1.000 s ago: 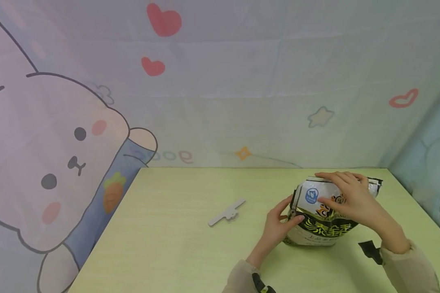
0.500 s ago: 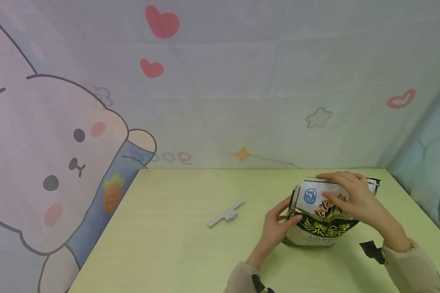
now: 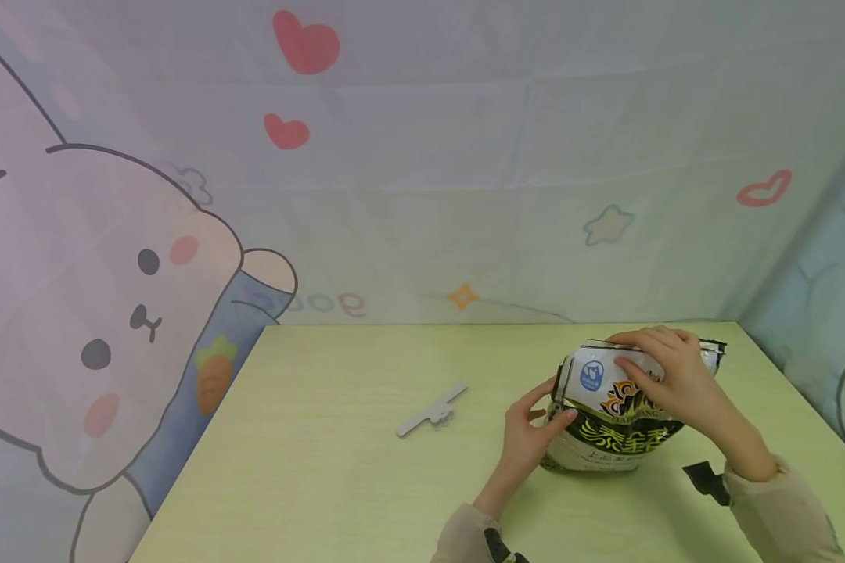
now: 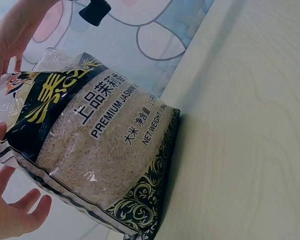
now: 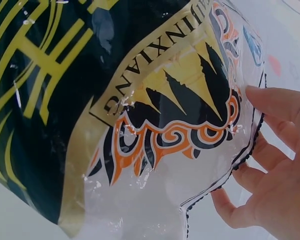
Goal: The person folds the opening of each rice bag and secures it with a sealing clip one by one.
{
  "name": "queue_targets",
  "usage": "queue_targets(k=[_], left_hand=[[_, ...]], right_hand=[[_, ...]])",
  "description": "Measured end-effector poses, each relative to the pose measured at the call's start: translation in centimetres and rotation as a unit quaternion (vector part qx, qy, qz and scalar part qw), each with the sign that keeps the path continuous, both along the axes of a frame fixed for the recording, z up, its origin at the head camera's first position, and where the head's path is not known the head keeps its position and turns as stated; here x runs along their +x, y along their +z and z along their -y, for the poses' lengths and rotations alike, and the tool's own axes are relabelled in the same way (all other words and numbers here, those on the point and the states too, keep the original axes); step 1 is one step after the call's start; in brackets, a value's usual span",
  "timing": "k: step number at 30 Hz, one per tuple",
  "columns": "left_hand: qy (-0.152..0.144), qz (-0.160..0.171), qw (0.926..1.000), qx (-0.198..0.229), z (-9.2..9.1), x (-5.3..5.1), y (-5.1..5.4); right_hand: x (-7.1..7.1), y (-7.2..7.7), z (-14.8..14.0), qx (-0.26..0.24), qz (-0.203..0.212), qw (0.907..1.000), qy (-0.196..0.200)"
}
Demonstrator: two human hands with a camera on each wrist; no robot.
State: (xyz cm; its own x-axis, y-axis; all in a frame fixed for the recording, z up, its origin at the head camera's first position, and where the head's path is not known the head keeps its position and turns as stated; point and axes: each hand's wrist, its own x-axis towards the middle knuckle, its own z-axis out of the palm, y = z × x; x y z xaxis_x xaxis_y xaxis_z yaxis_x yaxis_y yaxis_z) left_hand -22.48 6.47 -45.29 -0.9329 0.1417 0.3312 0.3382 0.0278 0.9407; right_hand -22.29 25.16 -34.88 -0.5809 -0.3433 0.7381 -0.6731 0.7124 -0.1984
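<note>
A clear plastic bag of rice [image 3: 609, 460] with a black, gold and white print stands on the table's right side, its top part leaning over. My left hand [image 3: 523, 439] pinches the bag's left edge, thumb on the front and fingers behind. Over the top edge lies my right hand [image 3: 683, 385], its thumb on the printed front and its fingers behind. In the left wrist view, rice grains show through the bag [image 4: 90, 160] below its dark band. The right wrist view shows the right hand's thumb and curled fingers [image 5: 255, 175] around the black-edged top seam.
A pale bag-sealing clip [image 3: 433, 410] lies on the light wooden table [image 3: 324, 469], left of the bag. Behind the table hangs a cloth [image 3: 422, 156] printed with a rabbit and hearts. A black strap end [image 3: 706, 481] sticks out from the right sleeve.
The right thumb has slid slightly up the front of the bag. Both hands keep their hold, and the bag stays in place. The head view has shifted a little.
</note>
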Motion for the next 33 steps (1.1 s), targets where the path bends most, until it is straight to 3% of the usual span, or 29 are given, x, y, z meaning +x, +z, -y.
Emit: queue_targets(k=[9,19,26,33], left_hand=[[0.039,-0.039,0.9984,0.016,-0.2,-0.1,0.3],[0.034,-0.05,0.9978,0.027,0.0,-0.4,0.2],[0.024,-0.045,0.9982,0.032,0.7,1.2,2.7],[0.021,-0.04,0.9989,0.007,0.8,1.4,2.9]], right_hand=[[0.0,0.1,0.0,-0.006,-0.009,0.9999,-0.003],[0.0,0.3,-0.3,0.008,-0.024,0.9993,0.028],[0.0,0.2,-0.8,0.023,-0.037,0.998,0.046],[0.0,-0.1,-1.3,0.013,-0.036,0.9983,0.043]])
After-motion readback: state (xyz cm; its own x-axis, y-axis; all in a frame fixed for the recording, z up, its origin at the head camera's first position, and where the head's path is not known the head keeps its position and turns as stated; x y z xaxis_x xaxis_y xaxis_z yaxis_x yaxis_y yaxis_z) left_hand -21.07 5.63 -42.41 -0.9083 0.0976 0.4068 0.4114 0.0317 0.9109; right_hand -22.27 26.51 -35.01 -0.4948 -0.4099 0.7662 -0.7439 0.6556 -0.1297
